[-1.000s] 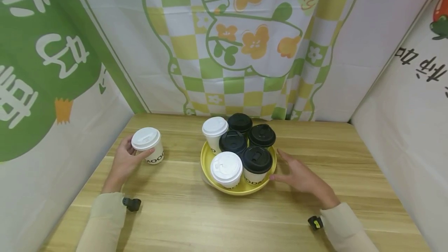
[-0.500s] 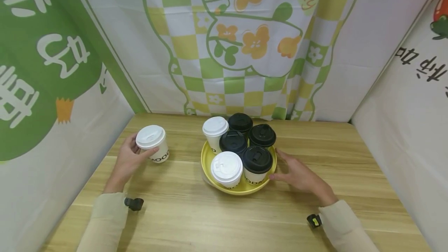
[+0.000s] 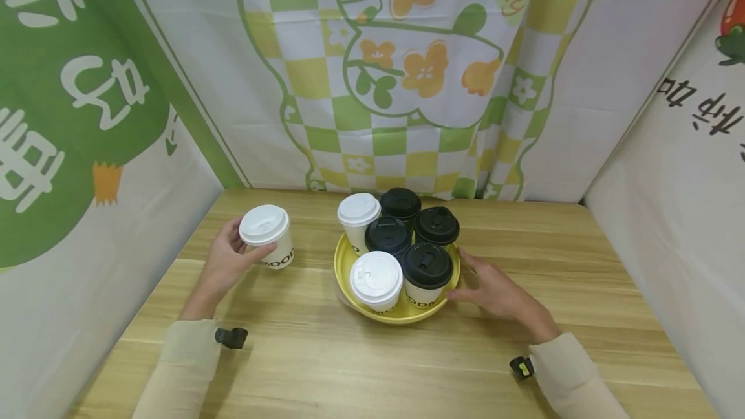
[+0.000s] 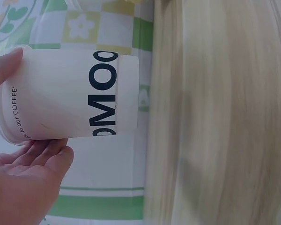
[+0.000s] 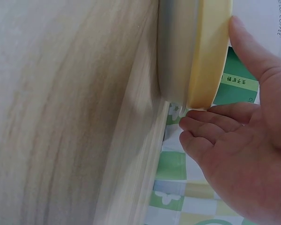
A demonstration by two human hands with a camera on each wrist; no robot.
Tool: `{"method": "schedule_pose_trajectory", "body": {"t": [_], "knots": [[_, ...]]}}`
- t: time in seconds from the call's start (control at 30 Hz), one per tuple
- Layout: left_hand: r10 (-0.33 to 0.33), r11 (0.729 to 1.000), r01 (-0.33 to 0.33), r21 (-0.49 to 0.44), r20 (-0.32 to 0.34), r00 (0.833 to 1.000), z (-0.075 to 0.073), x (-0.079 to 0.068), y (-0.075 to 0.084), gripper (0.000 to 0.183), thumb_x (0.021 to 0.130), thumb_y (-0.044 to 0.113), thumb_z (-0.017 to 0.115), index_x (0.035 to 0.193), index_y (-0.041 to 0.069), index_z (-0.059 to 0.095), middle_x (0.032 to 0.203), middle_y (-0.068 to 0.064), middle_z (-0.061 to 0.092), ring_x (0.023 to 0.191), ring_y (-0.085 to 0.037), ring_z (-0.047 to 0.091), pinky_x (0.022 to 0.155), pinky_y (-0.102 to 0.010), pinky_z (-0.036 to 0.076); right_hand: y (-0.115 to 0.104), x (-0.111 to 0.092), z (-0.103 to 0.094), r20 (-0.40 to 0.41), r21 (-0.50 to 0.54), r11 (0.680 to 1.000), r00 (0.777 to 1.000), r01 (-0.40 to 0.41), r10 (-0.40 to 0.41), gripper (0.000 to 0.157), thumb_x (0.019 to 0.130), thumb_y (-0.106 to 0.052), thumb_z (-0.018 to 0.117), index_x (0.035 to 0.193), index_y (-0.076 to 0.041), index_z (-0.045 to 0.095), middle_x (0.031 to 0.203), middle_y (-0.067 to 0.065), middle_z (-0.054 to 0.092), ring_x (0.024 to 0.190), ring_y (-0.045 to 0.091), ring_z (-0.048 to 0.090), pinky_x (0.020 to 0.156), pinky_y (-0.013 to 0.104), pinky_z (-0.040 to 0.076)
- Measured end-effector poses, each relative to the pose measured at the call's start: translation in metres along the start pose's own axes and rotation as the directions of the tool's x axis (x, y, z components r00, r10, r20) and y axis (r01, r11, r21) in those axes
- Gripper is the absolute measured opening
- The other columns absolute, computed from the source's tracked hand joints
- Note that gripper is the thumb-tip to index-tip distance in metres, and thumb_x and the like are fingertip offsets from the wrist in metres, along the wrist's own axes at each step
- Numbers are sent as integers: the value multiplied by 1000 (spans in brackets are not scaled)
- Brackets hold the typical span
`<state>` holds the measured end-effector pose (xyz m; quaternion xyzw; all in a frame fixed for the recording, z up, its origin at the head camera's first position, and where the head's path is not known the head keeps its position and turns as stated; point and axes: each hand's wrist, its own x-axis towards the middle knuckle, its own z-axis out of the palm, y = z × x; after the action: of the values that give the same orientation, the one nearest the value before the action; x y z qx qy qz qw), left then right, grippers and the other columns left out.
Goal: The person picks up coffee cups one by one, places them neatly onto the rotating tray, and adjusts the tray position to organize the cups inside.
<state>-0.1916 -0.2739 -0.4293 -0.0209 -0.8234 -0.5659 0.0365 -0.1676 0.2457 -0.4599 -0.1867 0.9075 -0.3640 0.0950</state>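
My left hand (image 3: pixel 224 262) grips a white paper cup (image 4: pixel 70 93) with a white lid and black "MOOD" lettering, thumb on one side and fingers on the other. The cup is upright, and curtain shows between its base and the table in the left wrist view. My right hand (image 3: pixel 495 286) rests at the right side of a round yellow tray (image 3: pixel 401 321), thumb and fingers spread along its rim (image 5: pixel 210 56). Several lidded cups stand on the tray: white-lidded ones (image 3: pixel 376 280) at the left and front, black-lidded ones (image 3: pixel 428 267) in the middle, back and right.
The tray has a pale base (image 5: pixel 175 56) below its yellow rim on the wooden table (image 3: pixel 326 374). A printed curtain (image 3: pixel 407 147) hangs along the back edge, and fabric walls close off the left (image 3: pixel 174 212) and right (image 3: pixel 669 225).
My left hand has carried the white-lidded cup rightward and slightly away from me, nearer the tray. My right hand has stayed almost still beside the tray.
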Motion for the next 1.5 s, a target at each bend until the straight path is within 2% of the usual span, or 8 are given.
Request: {"method": "schedule_pose_trajectory", "body": {"t": [0.2, 0.37, 0.6, 0.8, 1.0, 1.3, 1.5], "knots": [[-3, 1000, 3, 3, 28, 1000, 10, -1, 10, 102, 91, 25, 86, 166, 2, 21, 167, -23, 38, 156, -41, 38, 131, -55, 27, 0, 0, 0, -1, 0, 1000, 1000, -5, 5, 110, 90, -49, 82, 167, 0, 21, 172, 25, 26, 158, 44, 30, 128, 63, 30], [16, 999, -14, -32, 56, 998, 21, 0, 20, 100, 90, 21, 86, 165, 1, 23, 167, -23, 38, 156, -38, 38, 132, -51, 27, 1, 0, 1, 6, 1, 1000, 1000, -20, 20, 111, 90, -52, 81, 168, -1, 20, 173, 24, 25, 159, 45, 29, 128, 63, 30], [54, 998, -51, -48, 74, 996, 35, 2, 29, 95, 89, 16, 86, 163, 1, 29, 165, -20, 43, 154, -35, 42, 130, -37, 32, 0, 0, 1, 15, 5, 1000, 999, -30, 30, 112, 91, -53, 80, 168, 0, 19, 173, 24, 24, 159, 45, 28, 128, 63, 30], [58, 996, -52, -69, 100, 993, 46, 3, 33, 96, 88, 17, 88, 163, 1, 30, 165, -21, 43, 154, -36, 41, 132, -46, 29, 0, 0, 1, 10, -1, 1000, 1000, -26, 26, 112, 91, -52, 80, 167, 3, 19, 172, 26, 23, 159, 45, 28, 128, 62, 30], [84, 992, -71, -99, 130, 988, 58, 4, 35, 93, 87, 13, 88, 161, 2, 33, 159, -20, 49, 151, -34, 45, 131, -43, 31, 1, -1, 2, 4, 5, 1000, 1000, -12, 12, 111, 91, -51, 80, 167, 2, 19, 173, 26, 23, 159, 45, 28, 128, 62, 29], [105, 989, -86, -124, 154, 982, 73, 4, 41, 91, 85, 10, 88, 158, 1, 35, 156, -22, 51, 149, -37, 47, 131, -50, 31, 2, -1, 3, -5, -16, 1000, 1000, 2, -2, 110, 92, -50, 80, 165, 6, 20, 171, 29, 26, 157, 48, 30, 127, 64, 30], [116, 984, -92, -151, 164, 980, 80, 4, 45, 88, 85, 5, 87, 157, -1, 37, 155, -23, 53, 147, -36, 49, 129, -44, 35, 3, -1, 3, -10, -23, 1000, 1000, 7, -7, 110, 92, -51, 79, 164, 8, 21, 170, 30, 26, 157, 48, 31, 127, 64, 31]]}}
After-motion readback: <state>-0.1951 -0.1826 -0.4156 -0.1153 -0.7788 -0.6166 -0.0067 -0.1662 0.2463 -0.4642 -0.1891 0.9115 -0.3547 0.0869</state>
